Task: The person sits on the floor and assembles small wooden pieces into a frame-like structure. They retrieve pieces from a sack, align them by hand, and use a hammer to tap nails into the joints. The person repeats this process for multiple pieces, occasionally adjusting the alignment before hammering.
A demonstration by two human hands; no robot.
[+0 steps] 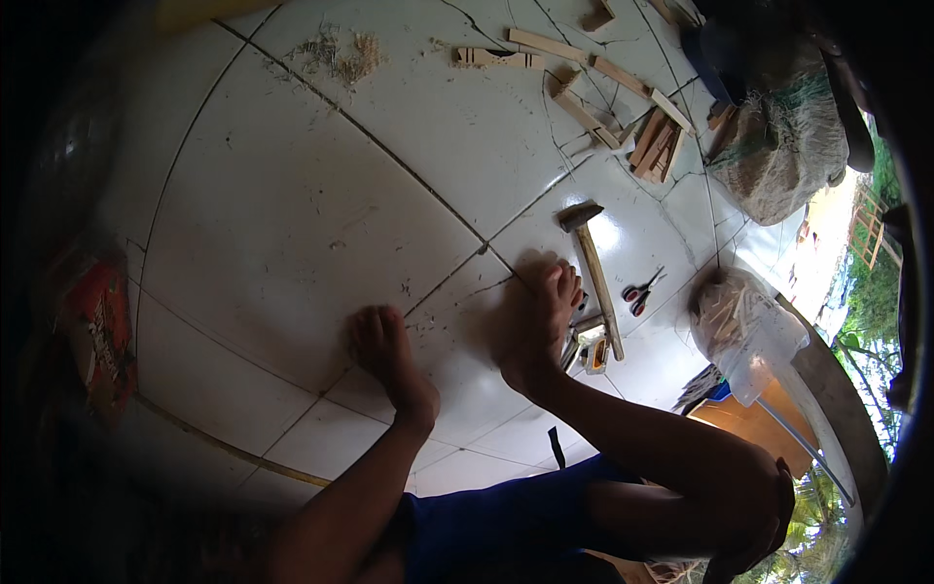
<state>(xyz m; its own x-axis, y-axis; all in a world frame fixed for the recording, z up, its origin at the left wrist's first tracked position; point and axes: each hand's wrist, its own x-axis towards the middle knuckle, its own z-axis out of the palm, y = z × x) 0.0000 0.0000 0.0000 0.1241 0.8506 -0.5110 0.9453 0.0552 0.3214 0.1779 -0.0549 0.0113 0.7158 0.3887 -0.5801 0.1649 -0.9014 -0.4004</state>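
Observation:
My two bare feet rest on the white tiled floor (292,234), below blue shorts (516,516). My left hand is not in view. A dark shape (782,501) at the outer edge of my bent right knee may be my right hand; its fingers are too dark to make out. Beside my right foot lies a hammer (598,282) with a wooden handle and dark head. Small scissors (642,292) with dark and red handles lie to its right. Next to the handle's lower end is a yellow and silver tool (595,358), possibly a tape measure, partly hidden.
Several wooden strips (545,44) and a stack of wood pieces (657,146) lie at the far right. Wood shavings (341,56) are scattered at the far left. A pale sack (783,146) and a clear plastic bag (744,326) stand right. A red object (97,321) is left.

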